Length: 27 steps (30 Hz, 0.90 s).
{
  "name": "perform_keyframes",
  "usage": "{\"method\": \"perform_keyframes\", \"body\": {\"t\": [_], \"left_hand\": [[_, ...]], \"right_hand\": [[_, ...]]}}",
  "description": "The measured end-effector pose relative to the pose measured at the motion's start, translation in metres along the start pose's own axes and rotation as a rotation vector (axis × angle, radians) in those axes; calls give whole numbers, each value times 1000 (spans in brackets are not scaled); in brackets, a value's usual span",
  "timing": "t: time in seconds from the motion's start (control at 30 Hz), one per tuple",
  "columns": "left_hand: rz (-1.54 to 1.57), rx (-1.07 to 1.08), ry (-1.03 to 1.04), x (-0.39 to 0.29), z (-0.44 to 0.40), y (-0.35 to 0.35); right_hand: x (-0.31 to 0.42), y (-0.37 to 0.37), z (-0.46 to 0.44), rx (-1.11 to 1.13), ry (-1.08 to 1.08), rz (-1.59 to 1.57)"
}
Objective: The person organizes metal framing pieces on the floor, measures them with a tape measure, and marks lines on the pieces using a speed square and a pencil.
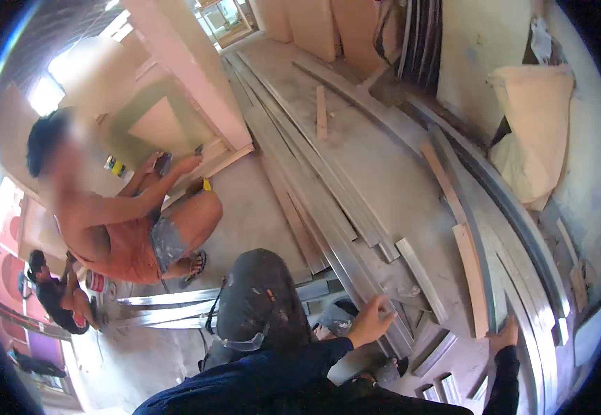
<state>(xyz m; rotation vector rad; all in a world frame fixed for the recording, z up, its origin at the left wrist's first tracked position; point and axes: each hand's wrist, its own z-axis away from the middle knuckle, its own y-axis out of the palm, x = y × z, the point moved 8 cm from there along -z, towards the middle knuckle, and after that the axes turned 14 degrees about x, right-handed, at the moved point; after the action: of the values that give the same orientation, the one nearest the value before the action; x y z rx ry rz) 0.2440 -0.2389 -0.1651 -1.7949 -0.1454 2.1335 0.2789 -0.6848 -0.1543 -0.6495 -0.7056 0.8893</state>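
My left hand [373,322] hovers close above the end of a shiny metal channel [355,266] on the floor. Its fingers are loosely curled and apart, with nothing visible between them. Over on the right, my right hand [504,336] is closed around the near end of a grey metal stud [492,280]. A wooden strip [471,280] lies along the stud's left side. Clear safety glasses [243,342] rest against a dark, paint-spotted rounded shape [259,294]; I cannot tell exactly what that shape is.
A co-worker [117,228] crouches at the left, holding a tool near a wall frame. Another person [64,294] squats farther back. Long metal profiles [521,297] curve along the right. Short channel offcuts [435,353] lie between my hands. A pale sack [532,131] leans against the wall.
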Motion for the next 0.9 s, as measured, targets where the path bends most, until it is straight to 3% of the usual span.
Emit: {"method": "perform_keyframes", "body": {"t": [0.03, 0.1, 0.23, 0.27, 0.33, 0.4, 0.53, 0.6, 0.73, 0.77, 0.9], "left_hand": [[159, 125, -91, 4, -1, 13], [128, 172, -1, -1, 2, 30], [185, 371, 168, -30, 14, 62], [197, 370, 176, -46, 19, 59], [298, 567, 33, -74, 30, 65], [428, 607, 95, -80, 28, 81], [693, 563, 126, -110, 31, 75], [897, 454, -64, -108, 34, 74], [957, 206, 1, -83, 45, 42], [972, 173, -46, -54, 37, 51], [881, 68, -146, -47, 47, 25]], "right_hand": [[9, -2, 18, -71, -49, -21], [24, -3, 54, -163, -218, -44], [29, -1, 136, -100, -106, 96], [33, -1, 158, -75, -138, 75], [41, -2, 197, -57, -163, 57], [46, -5, 226, -64, -152, 12], [70, -3, 273, -135, -324, 25], [85, 15, 275, -79, -341, 81], [114, 62, 277, -77, -426, 141], [113, 74, 274, -89, -418, 208], [114, 87, 273, -37, -392, 291]]}}
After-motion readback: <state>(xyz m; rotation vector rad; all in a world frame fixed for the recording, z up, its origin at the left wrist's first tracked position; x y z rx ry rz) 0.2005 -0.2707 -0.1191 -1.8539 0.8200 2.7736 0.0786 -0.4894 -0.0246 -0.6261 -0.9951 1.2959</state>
